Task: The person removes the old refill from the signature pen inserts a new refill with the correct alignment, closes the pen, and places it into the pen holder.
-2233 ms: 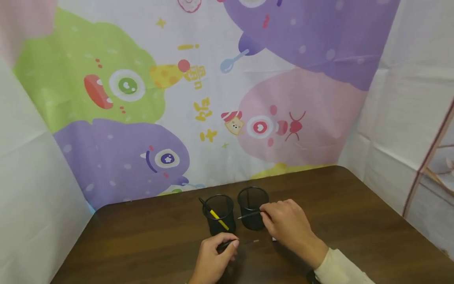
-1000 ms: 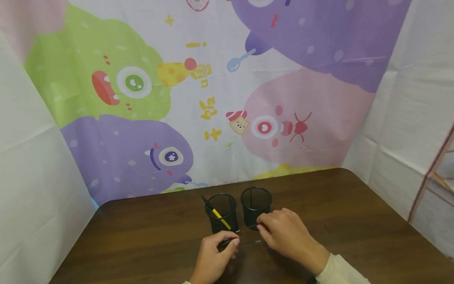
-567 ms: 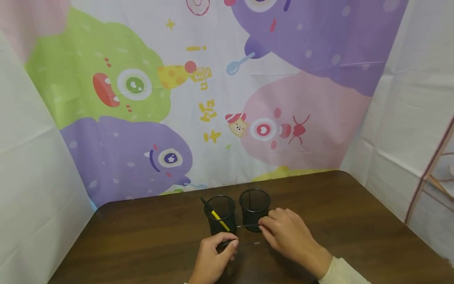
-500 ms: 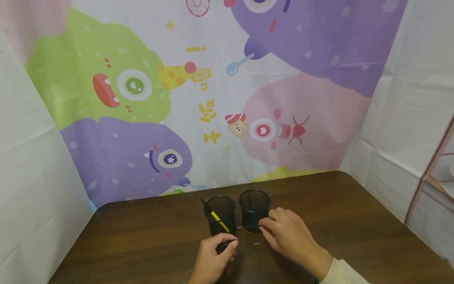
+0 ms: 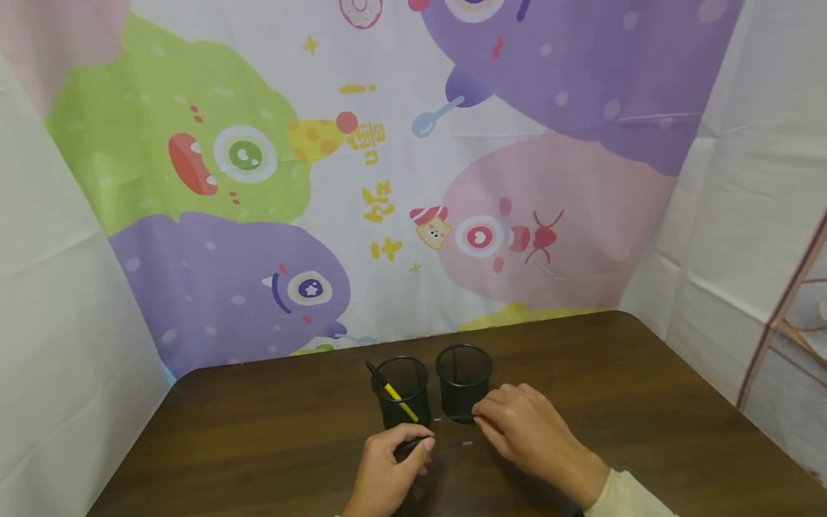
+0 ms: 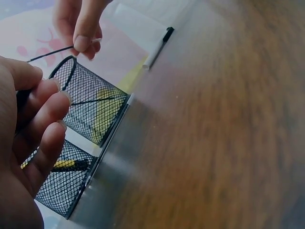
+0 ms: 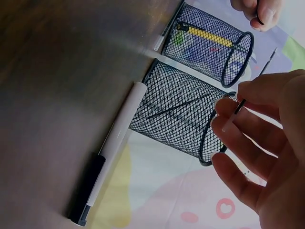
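Observation:
My left hand (image 5: 388, 463) pinches a short black pen barrel (image 5: 407, 446) between thumb and forefinger, most of it hidden by the fingers. My right hand (image 5: 530, 434) pinches a thin pen refill (image 5: 455, 418) between thumb and fingertips. Its pale tip points left, a small gap away from the left hand. In the right wrist view, the rear end of the refill (image 7: 233, 117) shows clear beyond a dark stretch. Behind the hands stand two black mesh pen cups, the left cup (image 5: 403, 413) and the right cup (image 5: 464, 391). A yellow-and-black pen (image 5: 400, 402) leans inside the left one.
A white pen with a black cap (image 7: 112, 143) lies on the brown table (image 5: 271, 431) beside the right cup. A slim clear stick (image 5: 468, 443) lies in front of the cups. A cartoon-printed cloth (image 5: 388, 301) hangs behind the table, with white cloth at both sides.
My right hand has lowered the refill and brought it towards the left hand; its tip met that hand about a second ago and now sits slightly apart. The left hand has barely moved.

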A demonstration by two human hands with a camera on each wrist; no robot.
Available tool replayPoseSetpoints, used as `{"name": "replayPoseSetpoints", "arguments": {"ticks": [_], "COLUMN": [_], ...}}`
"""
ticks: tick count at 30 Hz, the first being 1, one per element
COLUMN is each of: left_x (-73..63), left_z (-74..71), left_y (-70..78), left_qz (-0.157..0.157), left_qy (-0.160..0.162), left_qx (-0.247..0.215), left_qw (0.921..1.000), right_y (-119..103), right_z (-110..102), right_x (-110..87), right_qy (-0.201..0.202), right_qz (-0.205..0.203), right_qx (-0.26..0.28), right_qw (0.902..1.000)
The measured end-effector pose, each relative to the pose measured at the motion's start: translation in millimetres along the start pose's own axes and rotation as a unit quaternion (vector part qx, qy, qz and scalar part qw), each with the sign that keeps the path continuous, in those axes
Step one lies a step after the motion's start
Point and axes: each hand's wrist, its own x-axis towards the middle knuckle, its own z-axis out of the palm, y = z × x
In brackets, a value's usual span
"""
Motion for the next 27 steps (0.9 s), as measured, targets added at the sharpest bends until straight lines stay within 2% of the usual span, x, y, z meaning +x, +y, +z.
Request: {"name": "replayPoseSetpoints", "arguments": {"ticks": [12,18,20,25,27], "left_x": [1.3,0.9,0.4,0.0,0.6], "left_z": [-1.6,-1.1,-0.6,-0.8,-1.1], "left_y": [1.8,1.9,8.5,6.2,-1.3], "left_qz": [0.0,0.003,0.001,0.012,0.017], "left_qy": [0.0,0.008,0.013,0.016,0.015], "left_qx": [0.017,0.01,0.017,0.03,0.03], "left_qw": [0.9999,0.9999,0.9998,0.9994,0.9993], "right_y": [2.2,0.3,0.3,0.1,-0.3], "right_z": [-2.2,-1.4,-1.5,-1.5,-1.5], "right_x": [0.0,-2.1,-2.0,-1.9,-1.9], "right_qy": [-0.022,-0.023,-0.025,-0.031,-0.032], "right_qz": [-0.022,-0.022,-0.023,-0.025,-0.025], "right_qx": [0.019,0.022,0.021,0.021,0.019], "right_qw": [0.9993,0.9993,0.9992,0.999,0.999]}}
